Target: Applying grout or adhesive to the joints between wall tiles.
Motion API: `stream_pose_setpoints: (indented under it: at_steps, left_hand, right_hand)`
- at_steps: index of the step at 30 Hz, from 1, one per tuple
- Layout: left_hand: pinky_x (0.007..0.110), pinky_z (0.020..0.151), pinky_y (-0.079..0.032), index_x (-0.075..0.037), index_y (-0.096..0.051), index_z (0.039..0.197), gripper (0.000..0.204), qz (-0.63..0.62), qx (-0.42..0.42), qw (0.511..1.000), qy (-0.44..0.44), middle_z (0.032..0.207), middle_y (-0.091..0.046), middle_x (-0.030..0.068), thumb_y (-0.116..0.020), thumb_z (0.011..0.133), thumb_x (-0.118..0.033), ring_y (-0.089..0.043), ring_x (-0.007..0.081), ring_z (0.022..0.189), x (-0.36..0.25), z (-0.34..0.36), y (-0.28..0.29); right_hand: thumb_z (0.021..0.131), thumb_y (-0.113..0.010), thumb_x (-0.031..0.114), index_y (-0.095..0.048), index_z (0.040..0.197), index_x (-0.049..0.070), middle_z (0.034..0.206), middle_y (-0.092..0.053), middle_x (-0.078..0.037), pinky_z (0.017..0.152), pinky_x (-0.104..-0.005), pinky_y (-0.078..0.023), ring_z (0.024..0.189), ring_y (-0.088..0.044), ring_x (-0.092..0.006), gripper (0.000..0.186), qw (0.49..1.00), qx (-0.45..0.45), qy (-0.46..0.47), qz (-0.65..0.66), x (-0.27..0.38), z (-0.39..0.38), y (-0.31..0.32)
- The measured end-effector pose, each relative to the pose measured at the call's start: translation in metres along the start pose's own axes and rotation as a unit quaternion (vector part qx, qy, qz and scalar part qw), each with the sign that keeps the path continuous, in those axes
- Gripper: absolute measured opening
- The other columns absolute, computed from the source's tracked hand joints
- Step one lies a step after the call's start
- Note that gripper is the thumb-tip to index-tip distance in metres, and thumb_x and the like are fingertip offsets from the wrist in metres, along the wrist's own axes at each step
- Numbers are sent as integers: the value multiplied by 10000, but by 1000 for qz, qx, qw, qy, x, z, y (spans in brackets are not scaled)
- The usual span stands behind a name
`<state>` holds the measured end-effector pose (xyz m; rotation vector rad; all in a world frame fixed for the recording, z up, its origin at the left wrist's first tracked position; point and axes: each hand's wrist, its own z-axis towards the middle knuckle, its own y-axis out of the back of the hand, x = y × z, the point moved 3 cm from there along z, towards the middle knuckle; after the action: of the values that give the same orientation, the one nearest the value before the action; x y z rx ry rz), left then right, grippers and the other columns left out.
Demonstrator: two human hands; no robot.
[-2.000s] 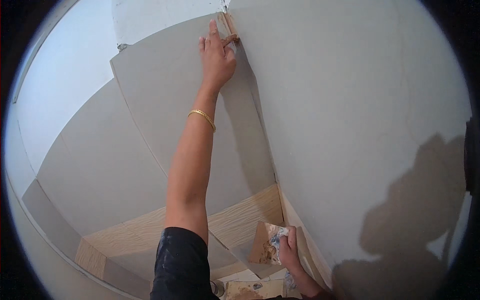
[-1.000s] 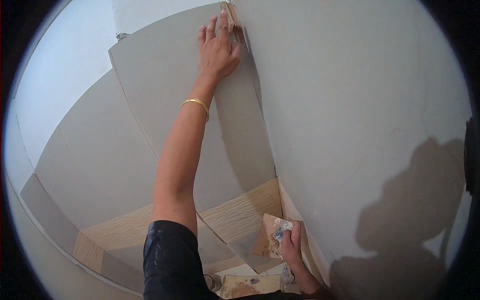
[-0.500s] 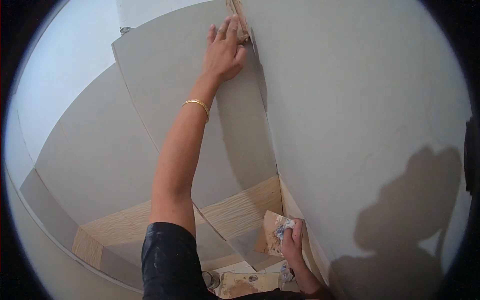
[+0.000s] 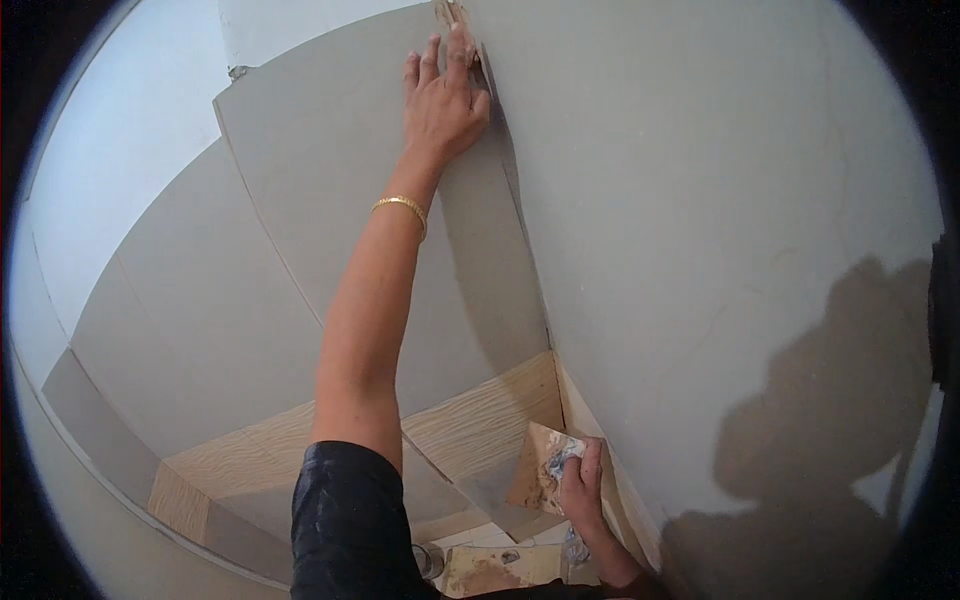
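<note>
My left hand reaches up along the corner between two grey tiled walls. Its fingers are stretched and somewhat spread, the index fingertip at a brown paste smear near the top of the joint. Low on the right, my right hand grips a flat brown board. Paste is smeared over the board, with a whitish-blue patch close to my thumb. A dark gap shows in the corner joint just below my left fingers.
A wood-patterned tile band crosses the lower wall. Beneath me lies a yellowish, brown-stained surface, with a round container to its left and a clear plastic item to its right. The right wall stands close by, carrying my shadow.
The index finger of my left hand has shifted slightly at the corner joint, and the fingers look a bit more spread. My right hand still holds the board. The view has moved a little.
</note>
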<state>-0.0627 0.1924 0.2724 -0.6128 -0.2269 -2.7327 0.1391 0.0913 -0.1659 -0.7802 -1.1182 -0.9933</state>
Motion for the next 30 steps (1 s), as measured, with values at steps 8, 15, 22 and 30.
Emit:
stream_pose_setpoints:
  at_steps: [8,15,22,30]
  left_hand:
    - [499,1178,-90,11,-171,1481,810,28,55,998,-12,1354,-535,105,-517,771,-169,-203,315,1440,-18,-34,-6]
    - [486,1183,-75,-16,-174,1490,808,1,85,996,31,1429,-460,120,-505,768,-168,-182,326,1443,-21,-37,-5]
    - [541,1165,-54,2,-132,1493,838,27,117,993,12,1383,-503,120,-528,776,-172,-123,321,1461,-35,-52,-10]
    - [567,1162,-36,-10,-174,1489,810,35,136,990,-30,1478,-397,95,-557,798,-187,-155,291,1460,-51,-87,-11]
  right_hand:
    - [898,-376,55,-421,1099,2,925,-530,-180,811,-395,-428,850,-532,-288,213,999,13,-38,32,4,-2,1]
    - [900,-383,51,-420,1085,13,893,-535,-173,766,-390,-434,814,-534,-266,193,999,0,-12,41,4,0,0]
    - [896,-387,44,-412,1096,12,932,-538,-181,775,-393,-433,848,-540,-268,204,994,1,99,-39,3,-1,1]
    - [929,-395,104,-370,1141,27,946,-535,-247,751,-493,-419,855,-557,-412,227,999,27,22,6,-6,4,0]
